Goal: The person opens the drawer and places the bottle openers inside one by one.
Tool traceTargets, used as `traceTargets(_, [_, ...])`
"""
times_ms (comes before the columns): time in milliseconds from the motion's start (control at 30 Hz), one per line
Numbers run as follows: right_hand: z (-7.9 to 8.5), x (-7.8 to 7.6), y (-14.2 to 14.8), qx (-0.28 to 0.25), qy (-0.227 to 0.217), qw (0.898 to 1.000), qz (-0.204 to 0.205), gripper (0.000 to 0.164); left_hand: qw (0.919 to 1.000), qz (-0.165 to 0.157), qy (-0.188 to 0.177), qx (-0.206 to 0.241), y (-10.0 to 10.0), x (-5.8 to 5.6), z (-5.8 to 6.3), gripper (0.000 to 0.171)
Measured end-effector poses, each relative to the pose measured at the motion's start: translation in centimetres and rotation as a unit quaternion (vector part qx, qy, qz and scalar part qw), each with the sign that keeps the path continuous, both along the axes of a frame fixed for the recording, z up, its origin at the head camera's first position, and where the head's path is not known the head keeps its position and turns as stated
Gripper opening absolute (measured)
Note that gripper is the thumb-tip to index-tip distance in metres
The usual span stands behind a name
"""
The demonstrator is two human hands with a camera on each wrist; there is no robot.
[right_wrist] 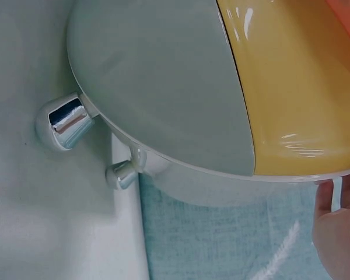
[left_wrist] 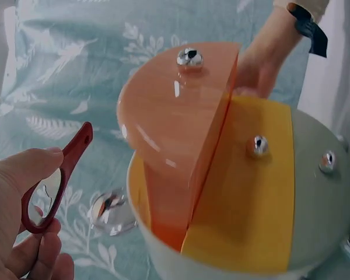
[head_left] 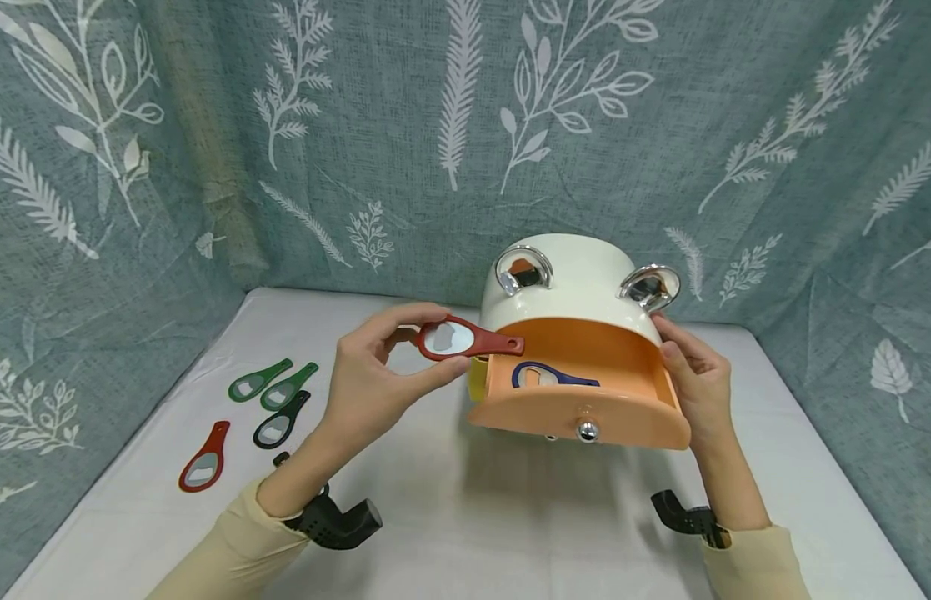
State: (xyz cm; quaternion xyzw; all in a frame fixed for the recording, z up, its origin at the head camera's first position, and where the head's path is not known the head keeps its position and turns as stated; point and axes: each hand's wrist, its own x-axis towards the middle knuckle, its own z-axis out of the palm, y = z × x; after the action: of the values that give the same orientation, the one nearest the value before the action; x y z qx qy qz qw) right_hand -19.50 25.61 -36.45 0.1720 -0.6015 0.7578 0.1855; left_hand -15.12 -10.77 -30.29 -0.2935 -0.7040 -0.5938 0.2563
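Note:
My left hand [head_left: 375, 375] pinches a red bottle opener [head_left: 495, 342] by its round end, thumb below and fingers above in the head view. The opener's handle reaches over the left side of an extended orange drawer [head_left: 533, 415]. Inside that drawer lies a blue bottle opener [head_left: 572, 379]. The drawer belongs to a white rounded cabinet [head_left: 578, 267] with two silver ear-like rings on top. At the cabinet's right side, my right hand [head_left: 701, 383] rests against the shell. A yellow drawer [left_wrist: 245, 186] and a grey-green one [left_wrist: 321, 192] are closed below the orange one.
On the white table [head_left: 435, 517] at left lie two green openers [head_left: 287, 390], a black opener [head_left: 281, 421] and a red one [head_left: 203, 460]. Another dark piece [head_left: 281, 458] is partly hidden by my left wrist. A patterned curtain [head_left: 405, 167] stands behind.

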Motion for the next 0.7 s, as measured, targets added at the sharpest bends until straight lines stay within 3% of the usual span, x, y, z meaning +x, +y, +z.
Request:
traceTargets(267, [0.0, -0.1, 0.1, 0.003, -0.004, 1.000, -0.006, 0.030, 0.9995, -0.006, 0.019, -0.024, 2.8, -1.4, 0.5, 0.046])
traceTargets(500, [0.1, -0.1, 0.1, 0.000, 0.001, 1.000, -0.001, 0.029, 0.9984, -0.036, 0.026, -0.035, 4.3, -2.0, 0.9, 0.047])
traceTargets(700, [0.1, -0.2, 0.2, 0.001, 0.002, 1.000, 0.001, 0.030, 0.9975, -0.042, 0.027, -0.050, 5.3, -2.2, 1.2, 0.045])
